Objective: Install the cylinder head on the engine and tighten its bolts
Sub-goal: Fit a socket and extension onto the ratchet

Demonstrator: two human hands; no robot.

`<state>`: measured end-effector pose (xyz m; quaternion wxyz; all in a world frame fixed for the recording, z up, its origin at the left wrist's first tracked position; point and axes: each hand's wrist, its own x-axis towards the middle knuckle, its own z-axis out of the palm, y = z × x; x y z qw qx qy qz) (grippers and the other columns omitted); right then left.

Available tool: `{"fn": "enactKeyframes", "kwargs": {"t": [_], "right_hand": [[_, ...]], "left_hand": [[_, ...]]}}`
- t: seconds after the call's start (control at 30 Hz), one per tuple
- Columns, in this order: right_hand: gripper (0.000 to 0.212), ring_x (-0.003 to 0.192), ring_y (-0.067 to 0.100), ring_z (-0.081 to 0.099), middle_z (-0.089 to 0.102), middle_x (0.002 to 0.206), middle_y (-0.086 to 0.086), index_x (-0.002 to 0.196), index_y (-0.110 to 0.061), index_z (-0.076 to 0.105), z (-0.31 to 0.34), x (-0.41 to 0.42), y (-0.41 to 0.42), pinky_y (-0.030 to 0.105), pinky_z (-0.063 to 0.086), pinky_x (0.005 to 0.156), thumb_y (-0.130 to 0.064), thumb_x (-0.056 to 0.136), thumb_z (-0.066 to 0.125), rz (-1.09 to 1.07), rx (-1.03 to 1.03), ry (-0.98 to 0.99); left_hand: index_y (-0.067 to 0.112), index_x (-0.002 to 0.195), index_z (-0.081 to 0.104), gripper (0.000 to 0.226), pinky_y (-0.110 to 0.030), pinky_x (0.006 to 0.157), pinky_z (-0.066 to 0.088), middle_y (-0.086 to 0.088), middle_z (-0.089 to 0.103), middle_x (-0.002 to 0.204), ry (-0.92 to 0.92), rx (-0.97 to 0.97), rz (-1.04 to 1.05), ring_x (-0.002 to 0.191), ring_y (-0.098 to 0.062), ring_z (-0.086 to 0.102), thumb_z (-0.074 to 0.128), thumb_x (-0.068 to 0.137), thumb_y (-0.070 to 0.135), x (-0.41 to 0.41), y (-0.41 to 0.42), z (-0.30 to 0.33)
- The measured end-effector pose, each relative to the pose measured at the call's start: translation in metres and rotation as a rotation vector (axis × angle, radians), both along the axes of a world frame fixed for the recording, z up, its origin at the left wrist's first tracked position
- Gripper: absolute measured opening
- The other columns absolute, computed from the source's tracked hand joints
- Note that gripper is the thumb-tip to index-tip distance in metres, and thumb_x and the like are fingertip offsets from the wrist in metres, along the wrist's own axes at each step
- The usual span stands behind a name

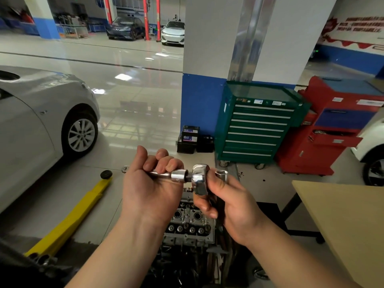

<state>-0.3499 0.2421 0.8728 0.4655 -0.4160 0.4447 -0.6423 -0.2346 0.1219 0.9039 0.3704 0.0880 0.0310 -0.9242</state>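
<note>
My left hand (152, 183) is closed around a chrome extension bar (160, 173) whose socket end meets the head of a ratchet wrench (200, 177). My right hand (226, 202) grips the ratchet's dark handle just below its shiny head, and a loose chrome socket (221, 175) rests between that hand's fingers. Both hands are held up in front of me, above the engine. The cylinder head (190, 221) sits on the engine (187, 258) below, its top with round bores showing between my forearms.
A silver car (39, 117) stands at left, with a yellow lift arm (70, 219) on the floor beside it. A green tool cabinet (257, 123) and a red cart (332, 125) stand behind by a white-and-blue pillar. A wooden table (349, 221) is at right.
</note>
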Motion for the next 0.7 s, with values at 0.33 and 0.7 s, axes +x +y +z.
{"fn": "enactKeyframes", "kwargs": {"t": [0.33,0.7], "right_hand": [[0.049,0.053,0.012,0.043,0.051,0.067,0.003,0.093,-0.012,0.067,0.001,0.006,0.005,0.028,0.029,0.051,-0.061,0.091,0.068,-0.058,-0.027,0.01],[0.041,0.047,0.012,0.033,0.046,0.065,0.002,0.095,-0.013,0.064,0.001,0.017,0.002,0.028,0.034,0.051,-0.053,0.097,0.054,0.069,0.021,-0.458]], "left_hand": [[0.019,0.065,0.038,0.044,-0.023,0.05,0.035,0.005,0.038,0.061,0.048,-0.026,-0.006,0.048,-0.009,0.029,0.056,0.103,0.033,-0.003,0.006,0.005],[0.02,0.065,0.034,0.051,-0.026,0.059,0.042,0.0,0.046,0.078,0.053,-0.373,0.182,0.056,-0.012,0.034,0.053,0.106,0.043,-0.01,0.012,0.006]]}}
